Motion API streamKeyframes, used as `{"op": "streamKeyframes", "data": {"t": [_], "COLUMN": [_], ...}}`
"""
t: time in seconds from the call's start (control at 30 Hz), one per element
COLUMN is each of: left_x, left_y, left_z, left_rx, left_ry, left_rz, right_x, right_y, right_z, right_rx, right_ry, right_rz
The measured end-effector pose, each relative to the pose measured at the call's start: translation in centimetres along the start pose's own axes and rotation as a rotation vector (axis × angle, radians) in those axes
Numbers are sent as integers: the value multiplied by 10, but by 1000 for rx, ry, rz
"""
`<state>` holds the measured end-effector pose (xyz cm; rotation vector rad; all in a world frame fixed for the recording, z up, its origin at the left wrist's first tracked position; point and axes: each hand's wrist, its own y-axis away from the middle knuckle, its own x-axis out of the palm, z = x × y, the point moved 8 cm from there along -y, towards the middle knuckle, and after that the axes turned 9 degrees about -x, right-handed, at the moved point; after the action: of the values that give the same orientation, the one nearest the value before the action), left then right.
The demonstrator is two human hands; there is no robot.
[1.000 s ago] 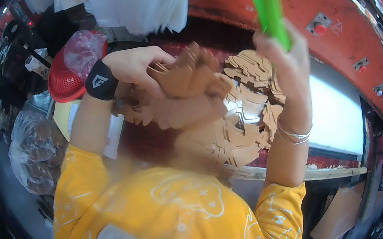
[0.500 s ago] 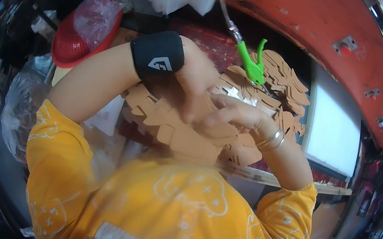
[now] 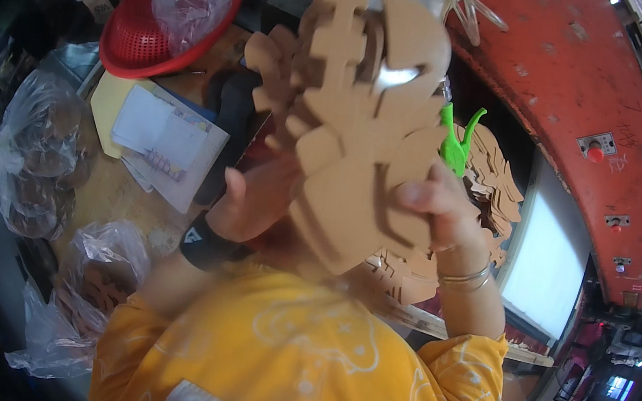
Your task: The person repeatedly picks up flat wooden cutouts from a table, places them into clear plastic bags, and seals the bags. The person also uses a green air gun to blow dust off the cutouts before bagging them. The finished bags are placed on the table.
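Note:
A tan sheet of cut-out pieces point(image 3: 359, 165), with slots and curved outlines, is raised in front of me and tilted up. My right hand point(image 3: 447, 206) grips its right edge, thumb on the near face. At its left side my left hand point(image 3: 255, 199), with a black wrist band, has the thumb stretched out, apart from the sheet. The left fingers are blurred and partly hidden behind the pieces. More tan cut-outs point(image 3: 493, 171) lie stacked on the right, behind my right hand. Beside them is a green air blow gun point(image 3: 454, 141).
On the left are a red plastic basket point(image 3: 127, 34) with a clear bag, papers point(image 3: 173, 143) and several plastic bags point(image 3: 40, 153). A red machine beam point(image 3: 552, 77) with buttons runs along the right, above a white panel point(image 3: 553, 241).
The tan cut-outs have risen from the stack toward me in my right hand. My left hand has moved down and left, away from over the stack. The view has shifted, showing more on the left.

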<state>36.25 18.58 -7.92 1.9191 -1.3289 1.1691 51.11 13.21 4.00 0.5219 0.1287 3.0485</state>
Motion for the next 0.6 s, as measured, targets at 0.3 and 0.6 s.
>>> {"op": "streamKeyframes", "data": {"t": [0.3,0.6], "left_x": [-15,-56], "left_y": [-22,-14], "left_z": [56,47], "left_rx": [-301,-253], "left_ry": [173,252], "left_rz": [-325,-208], "right_x": [-64,-146], "right_y": [22,-32], "right_z": [-39,3], "right_rx": [376,-310], "right_ry": [1182,1622], "right_rz": [-15,-674]}}
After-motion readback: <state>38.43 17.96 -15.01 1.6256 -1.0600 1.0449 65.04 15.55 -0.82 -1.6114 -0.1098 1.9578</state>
